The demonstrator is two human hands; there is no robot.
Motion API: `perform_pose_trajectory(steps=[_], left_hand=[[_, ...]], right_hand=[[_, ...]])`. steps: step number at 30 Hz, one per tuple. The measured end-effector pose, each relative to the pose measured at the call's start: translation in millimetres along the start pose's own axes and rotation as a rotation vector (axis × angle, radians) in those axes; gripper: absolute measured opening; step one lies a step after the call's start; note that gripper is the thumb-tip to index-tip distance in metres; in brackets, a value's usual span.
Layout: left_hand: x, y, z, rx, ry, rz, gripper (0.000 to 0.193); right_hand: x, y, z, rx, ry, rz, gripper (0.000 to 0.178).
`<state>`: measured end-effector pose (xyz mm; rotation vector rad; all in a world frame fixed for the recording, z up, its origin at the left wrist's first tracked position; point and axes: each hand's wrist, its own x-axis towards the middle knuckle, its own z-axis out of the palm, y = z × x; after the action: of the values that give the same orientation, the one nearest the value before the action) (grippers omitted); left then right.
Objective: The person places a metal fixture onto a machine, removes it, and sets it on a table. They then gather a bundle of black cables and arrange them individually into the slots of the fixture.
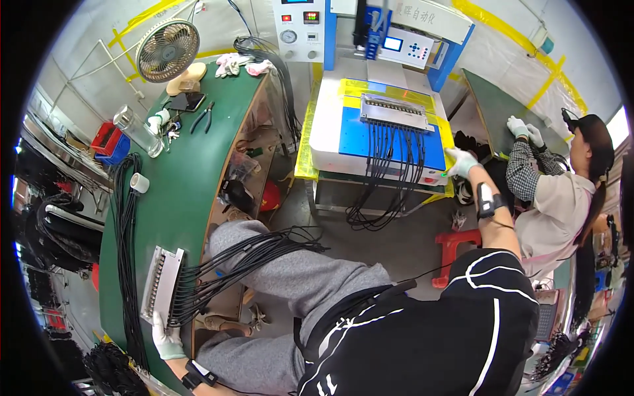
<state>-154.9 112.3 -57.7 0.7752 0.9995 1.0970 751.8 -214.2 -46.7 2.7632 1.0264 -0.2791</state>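
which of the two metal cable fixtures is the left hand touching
The metal fixture at the near end of the green table: the left hand touches its lower end. The other fixture lies on the blue-topped machine.

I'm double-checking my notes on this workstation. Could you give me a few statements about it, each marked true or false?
1. The left hand is at the near end of a metal cable holder on the green table. True.
2. The right hand is beside the fan. False: it is at the front right corner of the white machine.
3. Pliers lie on the green table. True.
4. The stool is blue. False: it is red.
5. A second cable holder lies on top of the machine. True.
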Motion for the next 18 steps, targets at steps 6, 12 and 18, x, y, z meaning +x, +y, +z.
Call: perform_pose_trajectory(steps=[6, 12, 18], left_hand=[[-30, -2, 11, 0.529, 0.163, 0.169, 0.074], [-34, -26, 22, 0.780, 0.303, 0.399, 0.095], [-54, -5, 67, 1.306, 0.457, 0.260, 0.087]], right_hand=[[42, -129, -98, 0.602, 0.670, -0.354, 0.042], [25, -426, -90, 1.211, -0.493, -0.814, 0.033], [-106, -645, -86, 0.884, -0.879, -1.006, 0.030]])
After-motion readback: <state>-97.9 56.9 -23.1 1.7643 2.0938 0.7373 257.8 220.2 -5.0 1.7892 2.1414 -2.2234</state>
